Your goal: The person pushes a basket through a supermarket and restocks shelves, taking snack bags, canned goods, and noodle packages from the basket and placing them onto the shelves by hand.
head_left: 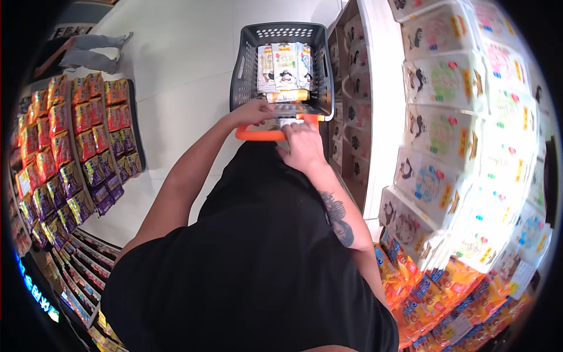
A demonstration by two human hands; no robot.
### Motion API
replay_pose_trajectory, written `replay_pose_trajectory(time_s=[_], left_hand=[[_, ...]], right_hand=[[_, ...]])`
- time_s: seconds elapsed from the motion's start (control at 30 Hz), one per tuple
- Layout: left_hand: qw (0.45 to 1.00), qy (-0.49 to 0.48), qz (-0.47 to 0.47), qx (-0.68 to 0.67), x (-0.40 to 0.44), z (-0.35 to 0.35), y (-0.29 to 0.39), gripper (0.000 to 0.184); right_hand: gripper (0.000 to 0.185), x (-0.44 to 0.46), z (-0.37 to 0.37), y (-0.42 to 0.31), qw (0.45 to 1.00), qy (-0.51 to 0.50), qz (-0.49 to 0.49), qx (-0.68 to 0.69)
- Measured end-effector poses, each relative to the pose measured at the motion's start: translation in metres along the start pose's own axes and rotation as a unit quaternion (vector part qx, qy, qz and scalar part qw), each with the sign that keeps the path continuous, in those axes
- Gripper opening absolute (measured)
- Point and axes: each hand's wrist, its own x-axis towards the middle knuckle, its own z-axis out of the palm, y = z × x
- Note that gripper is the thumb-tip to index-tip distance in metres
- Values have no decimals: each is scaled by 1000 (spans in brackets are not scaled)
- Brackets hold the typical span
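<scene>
A dark grey perforated shopping basket (236, 76) with an orange push handle (258, 135) is in front of me. My right hand (305, 144) is wrapped round the right part of the handle. At the near left corner my left hand (253, 112) is closed at the basket's near rim, its fingers pointing right; part of its grip is hidden. Inside the basket, white snack packs (285, 64) with panda pictures stand side by side. An orange-and-white pack (288, 95) lies at their near side.
A tall shelf edge (375, 105) runs close along the right, with white panda-print packs (443, 82) and orange snack bags (434, 299). Left of me hang red and purple bags (91, 141) on a rack. Pale floor tiles (176, 64) lie between; another person's legs (94, 53) show at upper left.
</scene>
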Motion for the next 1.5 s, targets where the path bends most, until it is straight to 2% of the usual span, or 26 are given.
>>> replay_pose_trajectory(time_s=[0.03,0.07,0.13,0.17,0.2,0.23,0.27,0.3,0.33,0.37,0.43,0.47,0.53,0.63,0.7,0.77,0.8,0.9,0.93,0.97,1.03,1.1,1.17,1.23,1.33,1.5], left_hand=[[997,-24,-41,-56,9,-6,1,42],[998,-20,-35,-57,22,-12,0,42],[994,-25,-49,-99,67,-23,-17,40],[990,-19,-58,-129,93,-25,-27,38],[990,24,-40,-137,118,-23,-40,27],[988,14,-43,-144,147,-25,-56,27],[987,24,-87,-133,179,-25,-73,26],[984,32,-131,-121,207,-23,-85,25],[979,14,-187,-79,231,-23,-89,36],[979,1,-188,-84,256,-24,-91,36],[962,31,-216,165,303,-11,-100,41],[963,16,-214,161,323,-1,-102,41],[981,71,-137,119,349,15,-98,45],[973,159,-156,-66,376,40,-89,54],[956,108,-165,-219,378,38,-85,70],[930,153,-227,-244,408,54,-110,75],[926,155,-197,-282,412,54,-113,80],[892,239,-235,-305,430,57,-116,83],[877,211,-239,-358,410,42,-90,83],[875,212,-242,-362,420,51,-94,83],[834,324,-300,-332,438,61,-100,62],[838,327,-304,-315,445,65,-104,60],[860,301,-336,-238,450,64,-101,62],[879,297,-319,-193,452,62,-95,62],[938,224,-262,-25,453,56,-92,62],[958,186,-215,28,475,54,-104,58]], right_hand=[[30,10,2,0,996,-65,50,-18],[30,17,4,4,995,-77,56,-20],[13,27,8,10,987,-105,119,-7],[13,30,8,12,985,-117,126,-9],[11,34,6,12,984,-116,132,13],[8,37,4,14,984,-112,138,33],[9,37,5,18,980,-130,145,46],[10,36,6,21,975,-149,153,58],[10,39,2,20,977,-138,150,69],[10,35,8,24,980,-111,141,85],[13,36,7,25,980,-105,137,97],[15,33,11,27,980,-102,137,101],[20,32,11,29,980,-105,132,109],[20,40,4,28,972,-123,153,129],[20,43,4,27,969,-126,167,133],[21,44,5,26,966,-130,178,134],[22,45,6,26,965,-131,183,137],[23,47,6,26,960,-145,191,142],[24,46,7,24,959,-148,198,137],[24,46,7,24,958,-151,204,133],[25,49,6,24,956,-160,203,138],[25,51,6,24,953,-161,213,141],[25,53,6,24,954,-167,210,137],[26,53,7,24,955,-164,211,128],[26,53,9,23,957,-160,208,126],[27,51,8,23,959,-163,198,119]])
